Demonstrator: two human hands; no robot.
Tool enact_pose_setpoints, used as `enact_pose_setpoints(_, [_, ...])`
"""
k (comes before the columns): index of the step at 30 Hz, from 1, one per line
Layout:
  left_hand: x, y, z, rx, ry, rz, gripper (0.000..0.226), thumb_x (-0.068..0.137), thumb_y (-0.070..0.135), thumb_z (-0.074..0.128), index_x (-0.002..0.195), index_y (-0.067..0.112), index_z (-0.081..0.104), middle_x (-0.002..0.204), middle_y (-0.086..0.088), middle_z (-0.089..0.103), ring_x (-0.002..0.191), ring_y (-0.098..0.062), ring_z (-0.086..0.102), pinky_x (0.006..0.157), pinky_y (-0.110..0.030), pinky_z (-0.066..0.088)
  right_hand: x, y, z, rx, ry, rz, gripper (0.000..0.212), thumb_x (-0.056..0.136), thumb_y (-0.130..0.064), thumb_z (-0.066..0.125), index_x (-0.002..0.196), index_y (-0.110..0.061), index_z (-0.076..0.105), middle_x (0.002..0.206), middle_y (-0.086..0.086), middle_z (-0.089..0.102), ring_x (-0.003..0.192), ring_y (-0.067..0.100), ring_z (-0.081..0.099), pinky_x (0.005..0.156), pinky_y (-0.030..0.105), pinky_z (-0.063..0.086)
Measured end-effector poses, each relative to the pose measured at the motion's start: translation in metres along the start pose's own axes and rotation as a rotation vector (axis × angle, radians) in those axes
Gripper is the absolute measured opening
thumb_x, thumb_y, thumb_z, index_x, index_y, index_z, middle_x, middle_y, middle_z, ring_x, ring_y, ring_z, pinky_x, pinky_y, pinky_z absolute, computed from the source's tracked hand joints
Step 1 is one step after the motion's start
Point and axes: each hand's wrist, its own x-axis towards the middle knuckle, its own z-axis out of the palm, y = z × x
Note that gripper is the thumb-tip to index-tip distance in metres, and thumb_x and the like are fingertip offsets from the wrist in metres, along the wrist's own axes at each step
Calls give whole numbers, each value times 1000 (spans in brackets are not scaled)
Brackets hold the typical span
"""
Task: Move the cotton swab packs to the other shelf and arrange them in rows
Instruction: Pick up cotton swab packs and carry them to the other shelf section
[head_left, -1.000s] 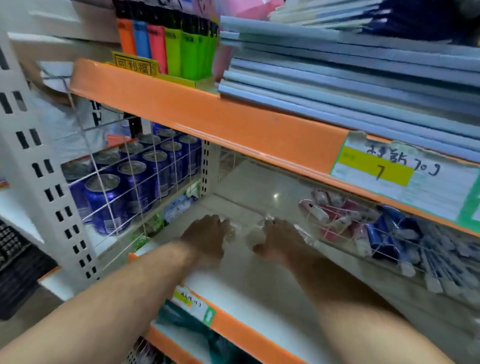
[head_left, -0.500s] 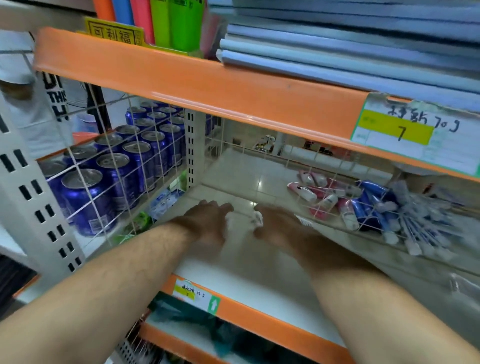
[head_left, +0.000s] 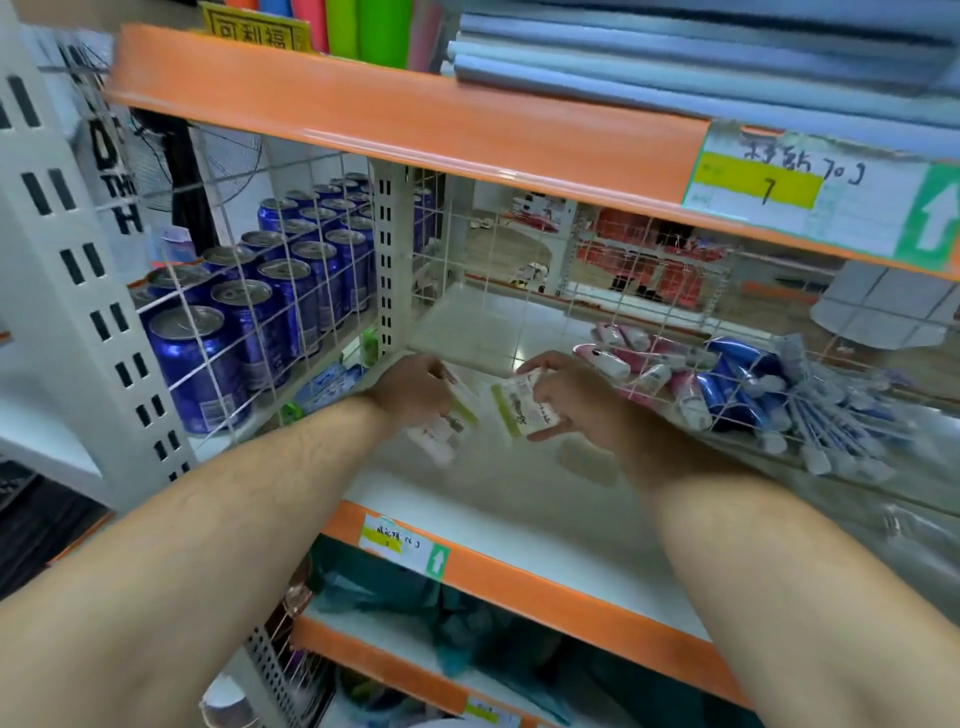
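Note:
Both my arms reach into the middle white shelf (head_left: 519, 499) with its orange front edge. My left hand (head_left: 413, 389) holds a small clear cotton swab pack (head_left: 447, 423) with a white and green label, tilted and blurred just above the shelf. In my right hand (head_left: 576, 400) I grip a second cotton swab pack (head_left: 522, 405) by its right side, its green strip facing left. The two packs lie side by side, a small gap between them, near the back of the shelf.
A white wire divider (head_left: 649, 332) on the right fences off pink and blue tubes (head_left: 727, 389). On the left, a wire grid holds back blue drink cans (head_left: 249, 322). The orange upper shelf (head_left: 415, 119) hangs close overhead, carrying lighters and grey-blue rolls. Bagged goods lie on the shelf below.
Both hands were flat over the shelf's back; now each has drawn back slightly with a pack in its fingers. The camera has dipped lower and closer.

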Motion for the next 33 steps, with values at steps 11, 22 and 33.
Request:
enact_pose_setpoints(11, [-8, 23, -15, -150, -183, -43, 38, 80, -7, 62, 109, 16, 64, 106, -12, 69, 95, -28, 70, 75, -39, 60, -13, -18, -19, 29, -35, -10, 38, 77, 9, 68, 106, -12, 58, 108, 23, 61, 91, 36, 67, 61, 44, 60])
enact_pose_setpoints(22, [-17, 44, -21, -148, -194, -81, 24, 81, -5, 62, 100, 10, 62, 106, -14, 70, 95, -28, 69, 82, -39, 59, -20, -27, -37, -359, 5, -123, 40, 71, 3, 77, 102, -15, 59, 91, 4, 65, 78, 18, 62, 63, 30, 51])
enact_pose_setpoints(33, [-24, 40, -18, -233, -264, -89, 19, 85, -6, 59, 100, 5, 60, 105, -12, 70, 98, -29, 69, 88, -41, 58, -35, -20, -32, -327, 19, -101, 41, 68, 3, 75, 102, -10, 57, 105, 6, 65, 88, 25, 67, 72, 42, 57])
